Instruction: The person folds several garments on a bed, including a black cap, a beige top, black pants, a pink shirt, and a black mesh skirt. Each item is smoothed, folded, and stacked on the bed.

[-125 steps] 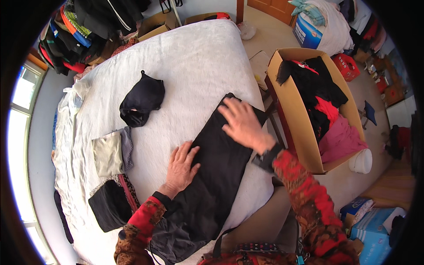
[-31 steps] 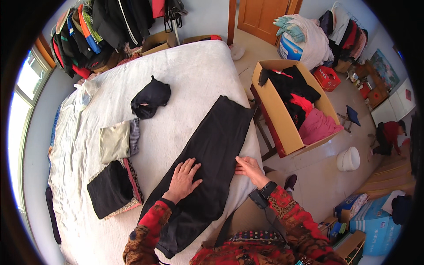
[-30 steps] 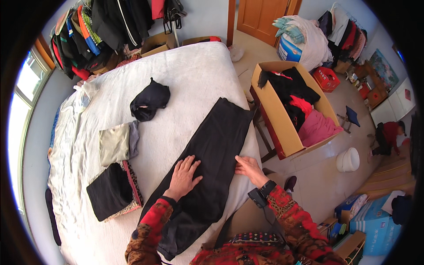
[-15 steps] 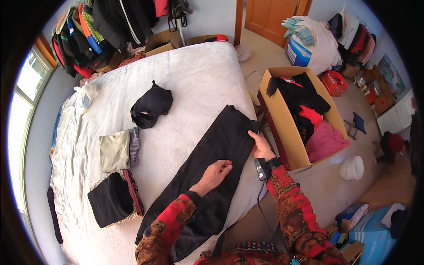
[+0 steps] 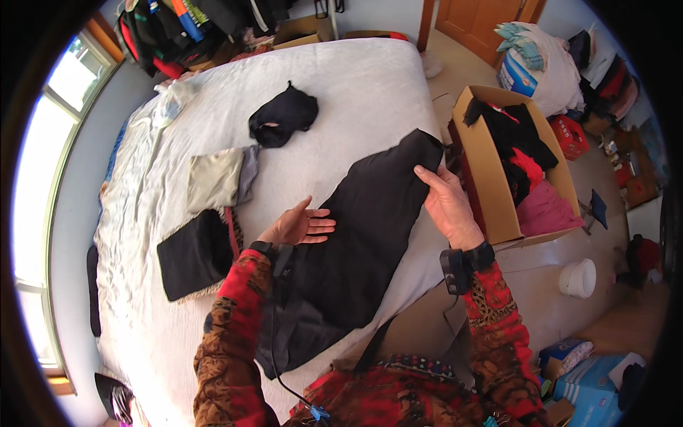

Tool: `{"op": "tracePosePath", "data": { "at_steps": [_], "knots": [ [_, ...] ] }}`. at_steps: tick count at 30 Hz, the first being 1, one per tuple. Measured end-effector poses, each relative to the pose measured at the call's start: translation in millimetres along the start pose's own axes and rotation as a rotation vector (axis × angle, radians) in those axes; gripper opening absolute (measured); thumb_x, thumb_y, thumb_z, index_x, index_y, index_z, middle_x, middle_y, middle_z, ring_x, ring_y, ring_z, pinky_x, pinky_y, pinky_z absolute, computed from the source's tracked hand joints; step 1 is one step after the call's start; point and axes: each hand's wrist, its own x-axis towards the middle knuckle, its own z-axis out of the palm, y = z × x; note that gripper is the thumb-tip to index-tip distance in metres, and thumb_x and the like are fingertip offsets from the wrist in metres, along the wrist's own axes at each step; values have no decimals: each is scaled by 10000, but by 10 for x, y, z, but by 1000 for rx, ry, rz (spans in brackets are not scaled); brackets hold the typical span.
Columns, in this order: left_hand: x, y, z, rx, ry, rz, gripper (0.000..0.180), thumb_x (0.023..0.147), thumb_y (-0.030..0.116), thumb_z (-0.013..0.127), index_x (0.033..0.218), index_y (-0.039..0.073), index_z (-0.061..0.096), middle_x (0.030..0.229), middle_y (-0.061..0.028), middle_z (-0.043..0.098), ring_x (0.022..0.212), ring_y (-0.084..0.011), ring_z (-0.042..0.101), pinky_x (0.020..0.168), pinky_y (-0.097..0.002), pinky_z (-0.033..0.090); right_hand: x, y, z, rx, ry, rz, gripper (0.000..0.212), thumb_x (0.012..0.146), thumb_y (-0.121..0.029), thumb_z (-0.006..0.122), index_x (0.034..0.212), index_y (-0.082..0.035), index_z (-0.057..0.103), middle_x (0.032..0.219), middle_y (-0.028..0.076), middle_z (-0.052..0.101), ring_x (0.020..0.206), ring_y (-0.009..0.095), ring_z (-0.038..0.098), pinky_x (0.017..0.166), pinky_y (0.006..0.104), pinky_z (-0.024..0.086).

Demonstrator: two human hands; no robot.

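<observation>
Long black trousers (image 5: 363,245), folded lengthwise, lie slantwise across the near right of the bed. My right hand (image 5: 449,206) pinches their right edge near the far end, thumb on top. At their left edge is my left hand (image 5: 299,224), open with fingers stretched out; whether it touches the cloth I cannot tell. Left of it sits a folded black cloth (image 5: 192,256) on a patterned piece. Beyond are a folded beige cloth (image 5: 213,178) and a grey striped one (image 5: 247,174). Farther off rests a rounded, bunched black garment (image 5: 284,117).
The bed has a white cover (image 5: 356,85). Right of it stands a cardboard box (image 5: 491,206) of black, red and pink clothes. A white bucket (image 5: 578,277) and a blue box (image 5: 590,388) are on the floor. Hanging clothes (image 5: 206,21) line the far wall.
My left hand has moved off the trousers' middle to their left edge and opened. My right hand has closed on the right edge, and the far end is more curved. The view has shifted.
</observation>
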Motion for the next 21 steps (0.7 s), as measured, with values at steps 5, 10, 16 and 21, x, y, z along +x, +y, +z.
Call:
{"op": "tracePosePath", "data": {
  "at_steps": [5, 10, 16, 21],
  "knots": [
    [-867, -593, -320, -197, -205, 125, 845, 903, 732, 314, 1370, 40, 439, 1353, -208, 515, 1282, -344, 480, 1078, -517, 369, -653, 277, 837, -386, -348, 27, 211, 892, -109, 642, 1074, -4, 663, 980, 27, 682, 918, 72, 603, 825, 234, 489],
    [-1986, -1661, -508, 161, 23, 458, 898, 895, 746, 299, 1476, 62, 318, 1441, -139, 458, 1299, -345, 461, 1072, -525, 373, -1306, 1097, 1437, -622, -943, -163, 387, 866, -209, 656, 1185, 3, 596, 1144, 174, 595, 1106, 304, 572, 976, 381, 451],
    [-2410, -2465, -351, -385, 195, 302, 829, 876, 748, 380, 1426, 129, 410, 1384, -87, 518, 1199, -257, 551, 860, -448, 523, -1386, 1428, 900, -1131, -892, -60, 448, 834, -347, 668, 1179, -72, 595, 1189, 162, 587, 1096, 371, 563, 934, 437, 466],
    [-2206, -2450, -119, -25, 686, 313, 352, 946, 344, 607, 1214, 115, 590, 1073, -22, 677, 926, -156, 666, 720, -335, 549, -1080, 1398, 21, -1396, -121, -250, 278, 856, -284, 660, 992, -48, 604, 1031, 140, 629, 981, 350, 602, 815, 435, 500]
  ]
}}
